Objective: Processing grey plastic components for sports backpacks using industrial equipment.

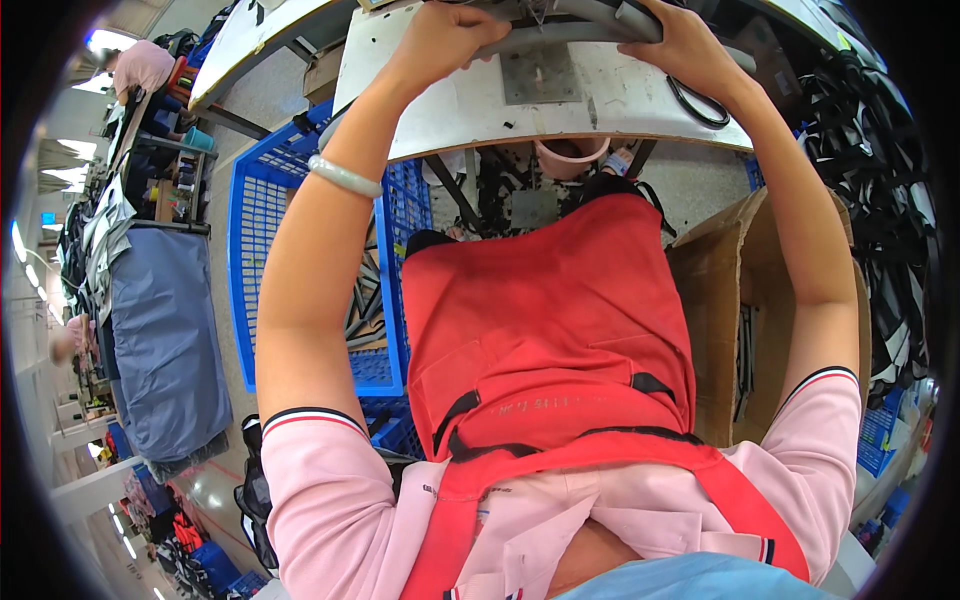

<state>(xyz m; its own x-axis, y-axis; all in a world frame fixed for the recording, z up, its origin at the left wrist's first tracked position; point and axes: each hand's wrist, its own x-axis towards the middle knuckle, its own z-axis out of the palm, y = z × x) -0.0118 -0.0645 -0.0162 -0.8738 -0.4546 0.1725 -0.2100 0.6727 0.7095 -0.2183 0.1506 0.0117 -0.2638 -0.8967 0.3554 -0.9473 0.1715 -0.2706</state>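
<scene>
Left hand [440, 40] and right hand [685, 45], each grip closed on a grey strip [560, 35], its ends cut off at the top edge.

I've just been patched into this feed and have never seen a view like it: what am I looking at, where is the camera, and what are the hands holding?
There is no machine here. The single picture comes from a wide fisheye camera worn on a person's head, looking down, so straight edges bend near the rim. The pink sleeves and red apron at the bottom belong to the wearer.

Both arms reach forward to a white worktable at the top. The left hand, with a pale bangle on its forearm, and the right hand both grip a long grey strip stretched across the table. A black loop lies on the table by the right wrist.

Below the table stand a blue plastic crate on the left and an open cardboard box on the right. Other workers sit far left.
</scene>
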